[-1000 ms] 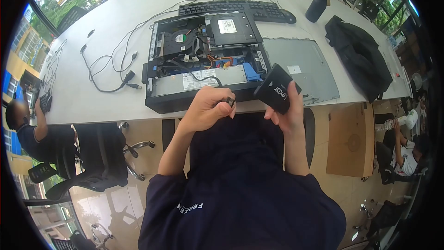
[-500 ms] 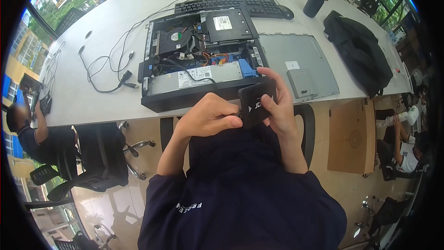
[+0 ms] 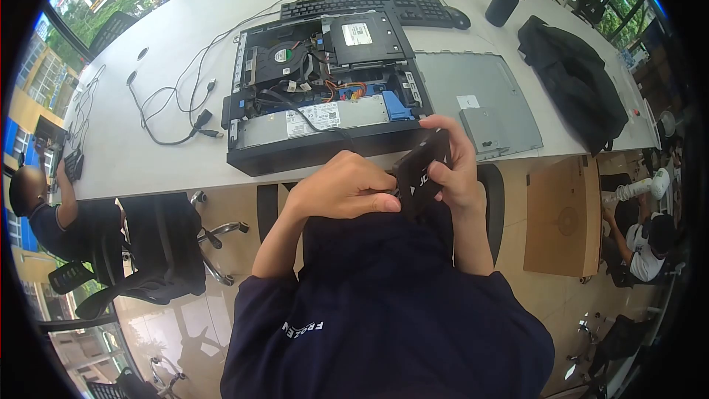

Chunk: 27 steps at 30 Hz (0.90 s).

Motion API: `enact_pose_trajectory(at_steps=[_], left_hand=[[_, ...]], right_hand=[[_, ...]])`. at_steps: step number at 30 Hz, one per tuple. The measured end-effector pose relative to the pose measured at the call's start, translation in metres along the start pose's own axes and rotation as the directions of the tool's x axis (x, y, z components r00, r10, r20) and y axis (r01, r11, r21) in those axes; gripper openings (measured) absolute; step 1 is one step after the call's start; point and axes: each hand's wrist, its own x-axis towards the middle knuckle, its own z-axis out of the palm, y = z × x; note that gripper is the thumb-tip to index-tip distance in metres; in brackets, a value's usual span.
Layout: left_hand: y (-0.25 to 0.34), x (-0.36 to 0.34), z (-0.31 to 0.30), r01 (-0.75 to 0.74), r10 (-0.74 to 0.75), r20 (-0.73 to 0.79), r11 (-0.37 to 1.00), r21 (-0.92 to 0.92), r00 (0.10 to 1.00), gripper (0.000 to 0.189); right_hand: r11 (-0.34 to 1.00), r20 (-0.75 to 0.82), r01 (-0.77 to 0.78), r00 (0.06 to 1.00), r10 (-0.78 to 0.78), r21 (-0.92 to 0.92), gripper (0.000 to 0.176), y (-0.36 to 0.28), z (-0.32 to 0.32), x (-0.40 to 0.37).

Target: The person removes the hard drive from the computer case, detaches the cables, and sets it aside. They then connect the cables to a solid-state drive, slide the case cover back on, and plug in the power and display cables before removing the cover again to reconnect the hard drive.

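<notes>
My right hand point(image 3: 459, 171) grips a flat black solid-state drive point(image 3: 426, 165) with white lettering, thumb on its face and fingers behind. At the drive's left edge, my left hand point(image 3: 341, 188) is closed in a pinch, its thumb tip right at that edge. A black cable point(image 3: 310, 124) comes out of the desktop computer point(image 3: 258, 133), over its front, and disappears behind my left hand; its end is hidden in my fingers. Both hands are in front of the computer, which lies open on its side with fan, drive bay and power supply showing.
A grey side panel point(image 3: 509, 103) lies right of the computer, beside a black bag point(image 3: 572, 81). Behind are a keyboard point(image 3: 354, 7), mouse point(image 3: 459, 18) and bottle point(image 3: 504, 1). Loose cables point(image 3: 173, 100) lie left. A person point(image 3: 55, 207) sits at far left; another sits at right.
Both hands and the drive have shifted slightly right. The drive is turned more edge-on, with my left fingers still at its left edge.
</notes>
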Motion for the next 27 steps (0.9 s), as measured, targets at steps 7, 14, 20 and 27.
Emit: enact_pose_trajectory(at_steps=[7,14,20,27], left_hand=[[-0.0023,-0.0029,-0.0043,-0.01,0.012,0.014,0.987,-0.159,1.0,0.062],[-0.004,0.0006,-0.0034,-0.025,0.025,-0.002,0.976,-0.214,1.0,0.064],[-0.0062,0.0034,-0.0066,-0.02,0.028,0.031,0.971,-0.24,0.999,0.065],[-0.0037,0.0024,-0.0069,-0.04,0.049,0.036,0.975,-0.221,0.998,0.056]], right_hand=[[0.996,-0.059,-0.007,0.998,0.002,-0.085,0.055,0.0011,-0.0003,0.0023],[0.998,-0.034,-0.007,0.999,0.005,-0.068,0.051,-0.001,-0.0027,0.0057],[0.985,-0.023,0.019,0.999,-0.023,-0.17,0.049,-0.0035,-0.0065,0.0052],[0.992,0.002,0.039,0.999,-0.039,-0.124,0.048,0.004,-0.0084,0.0045]])
